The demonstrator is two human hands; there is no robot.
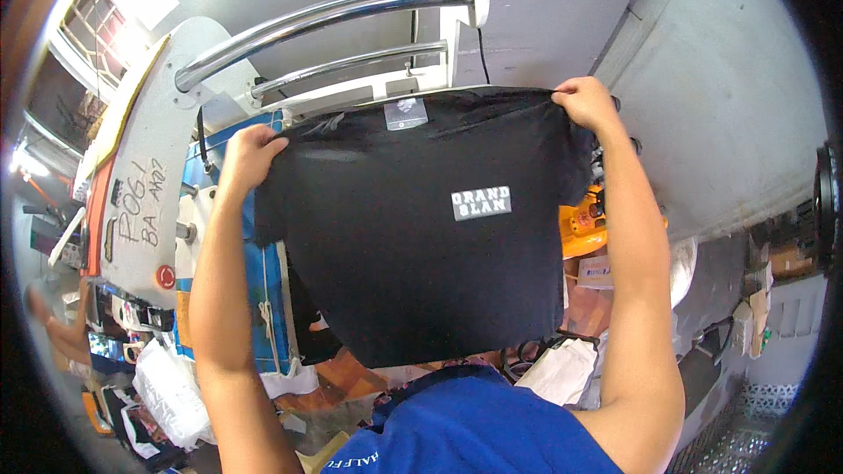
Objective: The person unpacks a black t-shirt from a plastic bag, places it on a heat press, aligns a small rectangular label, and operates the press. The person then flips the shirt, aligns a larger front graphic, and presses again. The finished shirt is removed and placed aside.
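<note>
The black shirt (395, 272) fills the middle of the frame, already spread flat and unfolded, its pale chest print (481, 204) in place. The left hand's (255, 158) grip is pinched on one shoulder, the right hand's (587, 107) on the other; letting go apparently remains.

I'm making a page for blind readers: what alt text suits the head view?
A person's left hand and right hand hold a black T-shirt spread by its shoulders, a small pale print on its chest. Beyond it runs a shiny metal bar; a red button sits on a pale panel at left.
</note>
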